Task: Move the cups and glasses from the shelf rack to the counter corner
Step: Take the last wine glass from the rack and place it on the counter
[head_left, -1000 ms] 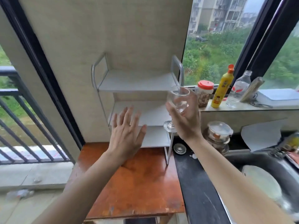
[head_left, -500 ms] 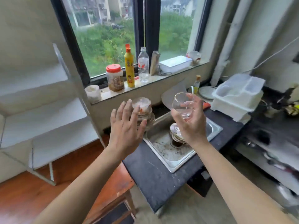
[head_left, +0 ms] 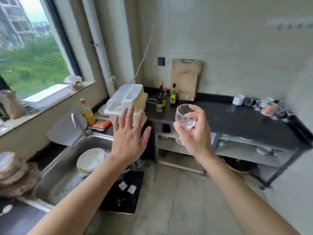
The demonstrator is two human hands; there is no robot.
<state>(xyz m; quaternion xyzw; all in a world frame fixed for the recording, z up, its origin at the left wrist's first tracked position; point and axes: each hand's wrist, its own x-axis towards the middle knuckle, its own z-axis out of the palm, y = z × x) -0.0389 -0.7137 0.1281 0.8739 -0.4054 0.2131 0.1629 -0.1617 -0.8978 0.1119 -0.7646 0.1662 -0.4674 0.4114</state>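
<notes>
Black tabletop (head_left: pixel 228 119) noted along the far wall. Steel sink (head_left: pixel 59 177) seen left of the tabletop, with plates (head_left: pixel 91 158) stacked in it. Wooden board (head_left: pixel 186 78) leant upright on the wall at the tabletop's back edge. White plastic bin (head_left: pixel 127 97) stood just beside the tabletop's left end. Left hand (head_left: pixel 128 139) held in the air left of the tabletop, fingers (head_left: pixel 129 116) straight and spread, nothing held. Right hand (head_left: pixel 197 134) raised before the tabletop's front edge, fingers curled round the bowl of a clear stemmed glass (head_left: pixel 184 116), which is carried upright, off any surface. Blurred cups (head_left: pixel 269 107) grouped at the tabletop's far right end.
</notes>
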